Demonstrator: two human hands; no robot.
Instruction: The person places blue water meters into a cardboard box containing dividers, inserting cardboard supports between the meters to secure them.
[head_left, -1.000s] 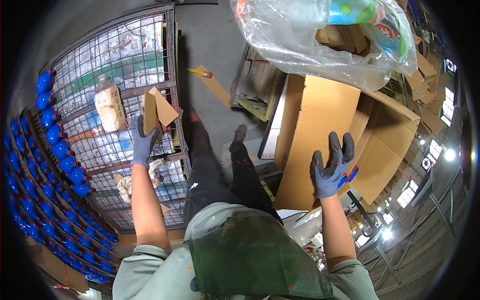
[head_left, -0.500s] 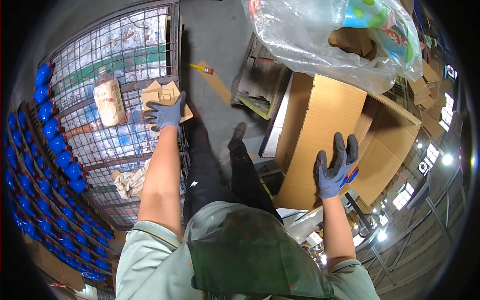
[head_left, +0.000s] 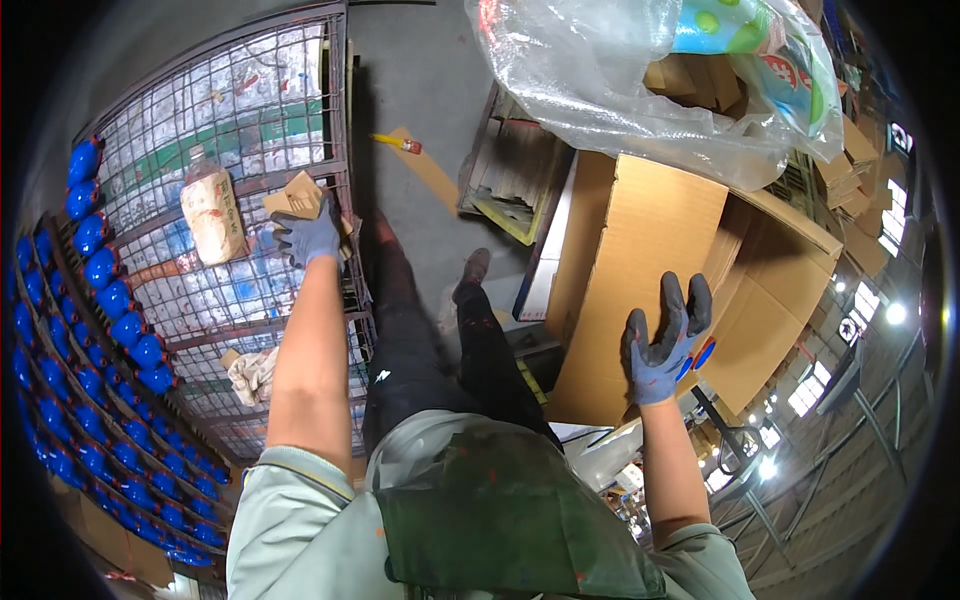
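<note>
My left hand point(head_left: 310, 236), in a grey-blue glove with dark fingers, is closed around a few small folded cardboard pieces point(head_left: 294, 197) above a wire mesh surface. The lower part of these pieces is hidden behind the fingers. A plastic bottle wrapped in pale paper point(head_left: 212, 215) lies on the mesh to the left of that hand. On the right, my right hand point(head_left: 664, 345), gloved alike, is open with its fingers raised and apart. Behind it stands a large open cardboard box point(head_left: 640, 270); I cannot tell whether the hand touches its flap.
The wire mesh surface point(head_left: 255, 130) carries a crumpled cloth point(head_left: 252, 375). Rows of blue rounded parts point(head_left: 115, 297) stand at far left. A yellow-handled brush point(head_left: 397, 143) and a cardboard strip point(head_left: 428, 170) lie beyond my legs. A clear plastic bag point(head_left: 560, 70) hangs over the box.
My left hand has come slightly nearer and its fingers have curled in. The cardboard pieces, fanned out before, are now tilted and bunched together. My right hand has hardly moved.
</note>
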